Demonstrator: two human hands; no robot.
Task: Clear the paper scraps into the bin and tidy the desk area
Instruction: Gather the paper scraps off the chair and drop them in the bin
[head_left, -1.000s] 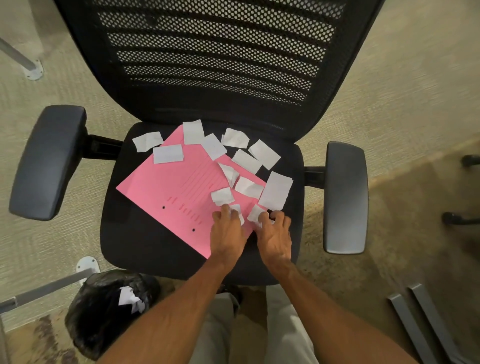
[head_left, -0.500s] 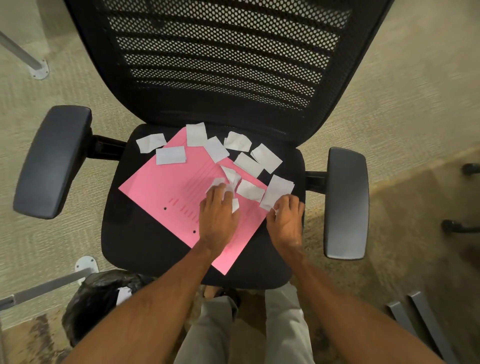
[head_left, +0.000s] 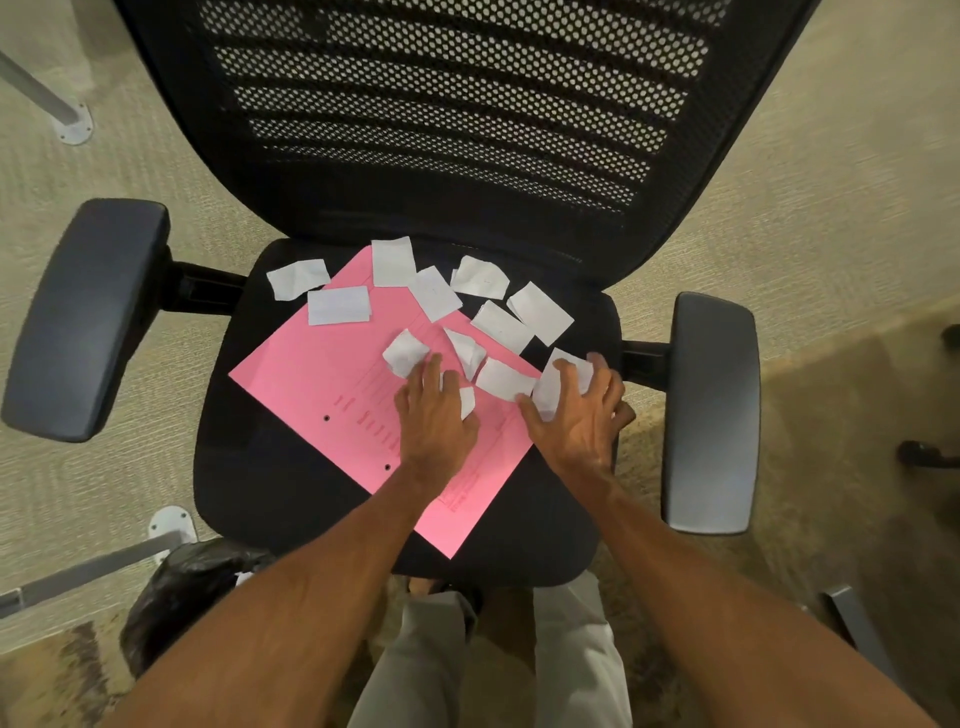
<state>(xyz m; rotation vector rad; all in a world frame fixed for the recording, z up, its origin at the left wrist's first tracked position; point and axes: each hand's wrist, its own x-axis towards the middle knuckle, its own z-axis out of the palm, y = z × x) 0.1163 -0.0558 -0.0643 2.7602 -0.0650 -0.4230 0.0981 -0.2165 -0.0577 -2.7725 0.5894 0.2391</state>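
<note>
While a bin (head_left: 176, 592) sits at lower left, the left hand (head_left: 434, 415) lies mid-frame on a pink sheet (head_left: 322, 384), fingers curled over scraps (head_left: 405, 353), perhaps gripping one. Beside it, the right hand (head_left: 582, 410) claws another with spread fingers. Further scraps strew the chair (head_left: 249, 467) above.

There is only one view, from the head. The camera looks steeply down and a little forward at the chair (head_left: 249, 467) seat, from close above, with floor (head_left: 831, 208) around.
</note>
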